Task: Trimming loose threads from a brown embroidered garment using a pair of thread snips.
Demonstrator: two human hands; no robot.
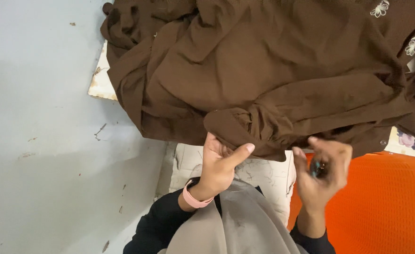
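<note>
A: What is seen nearest the camera?

B: A grey garment (pixel 238 226) and black sleeves (pixel 158 228) are seen at the bottom edge, with a pink wristband (pixel 194 198) worn on the left wrist. An orange plastic seat (pixel 386 202) is seen just to the right.

A: How is the left hand (pixel 219 164) placed?

B: Its grip is closed on a gathered fold of the brown garment (pixel 264 80): the fingers are tucked under the cloth edge, and the thumb (pixel 240 151) is pressed up against the fold from below.

A: And the right hand (pixel 322 171)?

B: It is held just below the garment's lower edge, with the fingers curled around a small dark object (pixel 318 168). What that object is cannot be told. The cloth is not clearly gripped by this hand.

A: Where is the garment laid?

B: It is spread in crumpled folds over a tabletop (pixel 101 80), whose worn pale corner is seen at the left. White embroidered flowers (pixel 379 8) are shown on the cloth at the far right. A flowered covering (pixel 407 141) is glimpsed under the right edge, and a pale grey floor (pixel 38 131) is seen at the left.
</note>
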